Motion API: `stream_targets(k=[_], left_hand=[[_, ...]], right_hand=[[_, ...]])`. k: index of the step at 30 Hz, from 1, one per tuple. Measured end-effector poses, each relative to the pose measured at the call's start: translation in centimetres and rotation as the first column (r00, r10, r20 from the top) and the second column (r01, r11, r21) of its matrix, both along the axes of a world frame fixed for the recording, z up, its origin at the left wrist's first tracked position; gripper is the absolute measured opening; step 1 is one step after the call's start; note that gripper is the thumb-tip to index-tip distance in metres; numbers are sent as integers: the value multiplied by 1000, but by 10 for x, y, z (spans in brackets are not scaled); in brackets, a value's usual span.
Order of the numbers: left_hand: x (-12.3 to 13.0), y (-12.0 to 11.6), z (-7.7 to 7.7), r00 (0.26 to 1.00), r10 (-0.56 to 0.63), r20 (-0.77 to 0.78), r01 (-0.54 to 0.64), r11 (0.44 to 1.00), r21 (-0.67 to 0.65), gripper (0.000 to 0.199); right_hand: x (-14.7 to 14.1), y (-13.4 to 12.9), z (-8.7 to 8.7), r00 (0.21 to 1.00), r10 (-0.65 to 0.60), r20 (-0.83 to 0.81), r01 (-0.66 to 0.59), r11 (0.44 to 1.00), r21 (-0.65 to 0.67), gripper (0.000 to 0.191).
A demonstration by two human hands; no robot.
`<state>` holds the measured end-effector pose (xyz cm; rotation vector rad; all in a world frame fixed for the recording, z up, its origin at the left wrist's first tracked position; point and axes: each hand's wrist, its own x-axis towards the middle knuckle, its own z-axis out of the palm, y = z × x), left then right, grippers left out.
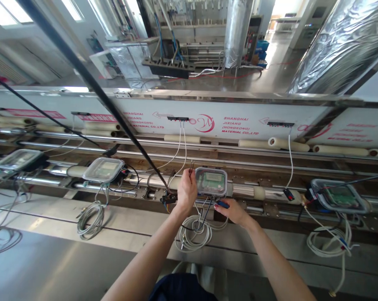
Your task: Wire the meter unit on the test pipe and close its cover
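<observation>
A clear-lidded box (211,182) with a green circuit board inside sits on the metal rails between my hands. At its left side my left hand (187,189) is closed round a thin dark pointed tool (191,165), whose tips point up. Below the box's lower right corner, my right hand (234,210) is closed on a blue-handled tool (223,204). A coil of white cable (196,238) hangs under the box, with a black wire crossing it. Left of my left hand is a small black connector piece (169,198) with coloured wires.
Similar boxes stand along the rails at left (103,169) and right (339,195), with cable coils (91,220) below. A black pole (97,90) slants down to the rails from the upper left. A white printed panel (239,121) runs behind.
</observation>
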<state>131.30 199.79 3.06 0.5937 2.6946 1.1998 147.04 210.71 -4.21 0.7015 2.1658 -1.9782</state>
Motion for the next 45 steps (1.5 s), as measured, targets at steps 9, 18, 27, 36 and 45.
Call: stream_targets(k=[9, 18, 27, 36, 45], left_hand=[[-6, -1, -10, 1000, -5, 12, 4, 999, 33, 19], [-7, -4, -11, 1000, -17, 16, 16, 998, 61, 20], [-8, -7, -7, 999, -32, 24, 31, 998, 58, 23], [-7, -7, -4, 999, -25, 23, 23, 998, 64, 20], [-3, -8, -7, 999, -26, -44, 30, 996, 84, 20]], right_hand=[[7, -11, 11, 997, -81, -6, 79, 949, 305, 36], [9, -13, 15, 994, -106, -11, 102, 912, 396, 31], [-1, 1, 8, 997, 67, -37, -57, 970, 235, 31], [3, -8, 19, 998, -50, 31, 36, 933, 359, 29], [5, -14, 32, 992, -83, 98, 23, 864, 503, 22]])
